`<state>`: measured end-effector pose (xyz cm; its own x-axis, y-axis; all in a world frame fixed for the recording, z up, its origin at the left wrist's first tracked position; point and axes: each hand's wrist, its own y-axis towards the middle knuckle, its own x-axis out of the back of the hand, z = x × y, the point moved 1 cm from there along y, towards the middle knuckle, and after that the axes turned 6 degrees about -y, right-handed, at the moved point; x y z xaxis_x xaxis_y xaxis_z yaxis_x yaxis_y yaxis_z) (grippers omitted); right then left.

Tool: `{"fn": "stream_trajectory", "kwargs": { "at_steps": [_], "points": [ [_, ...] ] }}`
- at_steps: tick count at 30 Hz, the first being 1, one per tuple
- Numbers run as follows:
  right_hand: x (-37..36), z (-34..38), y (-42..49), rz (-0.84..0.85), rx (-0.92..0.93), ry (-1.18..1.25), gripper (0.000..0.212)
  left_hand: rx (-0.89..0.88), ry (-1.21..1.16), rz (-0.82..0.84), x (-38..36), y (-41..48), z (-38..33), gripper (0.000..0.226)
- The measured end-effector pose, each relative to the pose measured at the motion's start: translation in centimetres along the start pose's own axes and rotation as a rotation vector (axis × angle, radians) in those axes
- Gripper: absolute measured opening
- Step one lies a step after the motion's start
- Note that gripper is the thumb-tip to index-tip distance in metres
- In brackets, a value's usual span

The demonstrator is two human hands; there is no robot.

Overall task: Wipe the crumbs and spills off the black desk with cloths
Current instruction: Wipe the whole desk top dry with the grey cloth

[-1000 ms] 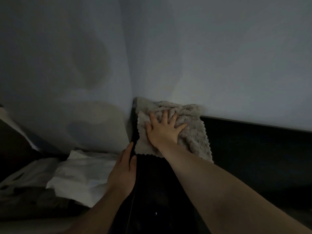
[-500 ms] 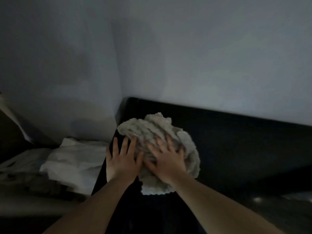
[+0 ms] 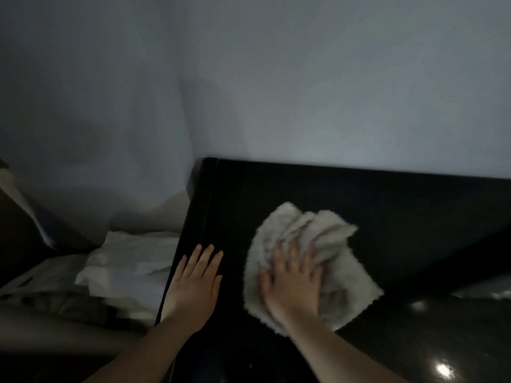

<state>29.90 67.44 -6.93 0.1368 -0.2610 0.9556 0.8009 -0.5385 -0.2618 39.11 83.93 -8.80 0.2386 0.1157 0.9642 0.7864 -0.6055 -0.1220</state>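
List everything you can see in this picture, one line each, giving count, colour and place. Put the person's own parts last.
desk: one, glossy black, pushed against the wall, centre and right.
cloth: one, fluffy beige, bunched on the desk.
wall: pale grey, forming a corner behind the desk.
crumpled white material: one heap, left of the desk, lower than its top; fabric or plastic unclear.
left hand: one, flat on the desk near its left edge, apart from the cloth.
right hand: one, pressing on the cloth.
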Motion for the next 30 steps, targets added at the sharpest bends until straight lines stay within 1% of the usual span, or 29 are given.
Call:
{"fn": "stream_trajectory", "kwargs": {
  "at_steps": [2, 4, 5, 6, 7, 8, 9, 11, 13, 15, 17, 19, 21, 22, 24, 25, 26, 27, 29, 30],
  "points": [
    [-1.2, 4.1, -2.7, 0.037, 0.25, -0.037, 0.062, 0.043, -0.066, -0.046, 0.1, -1.0, 0.4, 0.063],
    [-1.8, 5.8, -4.3, 0.064, 0.457, -0.105, 0.06, 0.068, -0.057, -0.111, -0.7, -2.1, 0.8, 0.077],
    [-1.8, 5.6, -4.4, 0.056, 0.515, -0.122, 0.059, 0.084, -0.054, -0.115, -0.7, -2.6, 0.7, 0.079],
    [-1.6, 4.7, -4.1, 0.042, 0.536, -0.129, 0.058, 0.083, -0.06, -0.141, -0.7, -3.0, 0.6, 0.075],
    [-1.4, 3.4, -3.7, 0.031, 0.516, -0.125, 0.056, 0.098, -0.052, -0.161, -0.7, -3.3, 0.4, 0.067],
    [-1.1, 1.7, -3.2, 0.014, 0.457, -0.11, 0.054, 0.119, -0.057, -0.147, -0.6, -3.6, 0.2, 0.059],
    [-0.8, -0.3, -2.7, -0.002, 0.369, -0.1, 0.054, 0.139, -0.066, -0.129, -0.6, -4.0, 0.0, 0.057],
    [-0.1, -4.8, -1.9, -0.014, 0.162, -0.112, 0.055, 0.161, -0.102, -0.133, -0.7, -4.6, -0.4, 0.059],
    [0.7, -9.2, -2.0, 0.002, -0.051, -0.086, 0.054, 0.172, -0.056, -0.1, -0.7, -5.5, -1.0, 0.058],
    [1.0, -13.0, -3.0, 0.017, -0.214, -0.057, 0.054, 0.18, -0.032, -0.077, -0.8, -6.5, -1.4, 0.06],
    [0.8, -15.2, -4.3, -0.004, -0.316, -0.03, 0.056, 0.183, -0.036, -0.078, -1.1, -7.7, -1.8, 0.061],
    [0.5, -15.7, -5.8, -0.033, -0.388, -0.002, 0.057, 0.172, -0.007, -0.073, -1.2, -9.0, -2.3, 0.062],
    [0.1, -14.5, -6.9, -0.073, -0.422, 0.005, 0.059, 0.174, 0.02, -0.032, -1.3, -9.8, -2.4, 0.062],
    [-0.3, -13.4, -7.4, -0.089, -0.404, 0.004, 0.06, 0.17, 0.02, -0.006, -1.3, -9.9, -2.3, 0.061],
    [-1.8, -9.9, -8.9, -0.137, -0.268, -0.027, 0.059, 0.151, -0.024, 0.04, -1.1, -10.0, -1.7, 0.06],
    [-2.7, -7.9, -10.1, -0.181, -0.155, -0.051, 0.058, 0.139, -0.05, 0.052, -1.1, -10.1, -1.3, 0.059],
    [-3.4, -5.8, -11.7, -0.184, -0.017, -0.047, 0.059, 0.127, -0.068, 0.049, -1.2, -10.3, -1.0, 0.059],
    [-4.0, -4.0, -13.3, -0.158, 0.157, -0.047, 0.059, 0.115, -0.083, 0.036, -1.3, -10.7, -0.6, 0.058],
    [-5.1, -2.1, -15.8, -0.085, 0.494, -0.104, 0.052, 0.091, -0.066, 0.003, -1.7, -11.8, -0.2, 0.059],
    [-5.0, -2.0, -16.4, -0.031, 0.583, -0.149, 0.05, 0.077, -0.048, -0.02, -1.9, -12.4, 0.0, 0.064]
  ]
}}
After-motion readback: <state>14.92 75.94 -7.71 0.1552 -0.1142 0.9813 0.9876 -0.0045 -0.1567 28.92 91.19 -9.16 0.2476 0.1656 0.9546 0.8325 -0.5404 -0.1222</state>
